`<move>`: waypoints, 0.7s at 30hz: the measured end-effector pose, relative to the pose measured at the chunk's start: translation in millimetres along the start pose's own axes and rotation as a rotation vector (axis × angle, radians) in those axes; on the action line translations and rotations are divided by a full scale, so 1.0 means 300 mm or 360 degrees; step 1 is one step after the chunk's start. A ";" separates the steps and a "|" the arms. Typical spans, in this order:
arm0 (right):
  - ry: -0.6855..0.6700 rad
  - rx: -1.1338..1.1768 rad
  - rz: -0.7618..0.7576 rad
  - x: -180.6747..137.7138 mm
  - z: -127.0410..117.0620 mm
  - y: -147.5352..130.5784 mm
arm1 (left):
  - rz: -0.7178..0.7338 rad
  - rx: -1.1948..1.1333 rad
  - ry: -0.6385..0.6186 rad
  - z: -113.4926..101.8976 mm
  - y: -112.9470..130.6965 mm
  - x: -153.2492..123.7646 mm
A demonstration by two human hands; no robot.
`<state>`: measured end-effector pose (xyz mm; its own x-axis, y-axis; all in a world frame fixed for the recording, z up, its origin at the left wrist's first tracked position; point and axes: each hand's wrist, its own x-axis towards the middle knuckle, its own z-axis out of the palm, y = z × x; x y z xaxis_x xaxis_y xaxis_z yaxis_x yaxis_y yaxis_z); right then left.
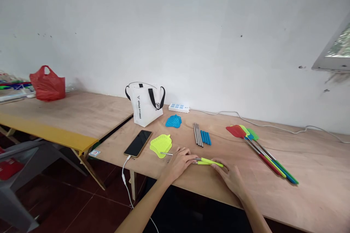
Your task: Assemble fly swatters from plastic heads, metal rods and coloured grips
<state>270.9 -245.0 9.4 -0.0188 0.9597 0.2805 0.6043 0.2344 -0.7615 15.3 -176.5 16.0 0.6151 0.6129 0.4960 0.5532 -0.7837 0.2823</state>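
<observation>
Pale wall (175, 32) backed the desk (317, 160); my left grip (179, 162) clasped metal rods (166, 153), hiding most of them, while my right grip (231, 176) pinched a lime handle (208, 160).

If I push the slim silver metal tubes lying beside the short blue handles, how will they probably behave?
The slim silver metal tubes would probably roll sideways, since they look round and lie loose. They are likely stiff, because each lies straight. Their smooth, shiny surface may feel slippery.
</observation>
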 end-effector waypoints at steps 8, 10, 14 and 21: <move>0.0095 -0.0044 -0.0233 0.001 0.011 -0.006 | -0.0072 -0.0049 -0.0050 0.003 0.004 -0.004; 0.0073 -0.0060 -0.0288 0.001 0.015 -0.013 | -0.0078 -0.0090 -0.0098 0.000 0.008 -0.003; 0.0058 -0.0145 -0.0371 0.000 0.029 -0.030 | -0.0067 -0.0146 -0.0173 -0.002 0.016 -0.004; 0.0082 -0.0538 -0.0492 -0.005 0.072 -0.046 | 0.0069 -0.0188 -0.0206 -0.033 0.055 -0.010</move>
<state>245.3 -246.4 6.7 -0.2045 0.8419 0.4994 0.8025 0.4364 -0.4069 17.1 -192.2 27.4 0.7083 0.5800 0.4023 0.4595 -0.8115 0.3610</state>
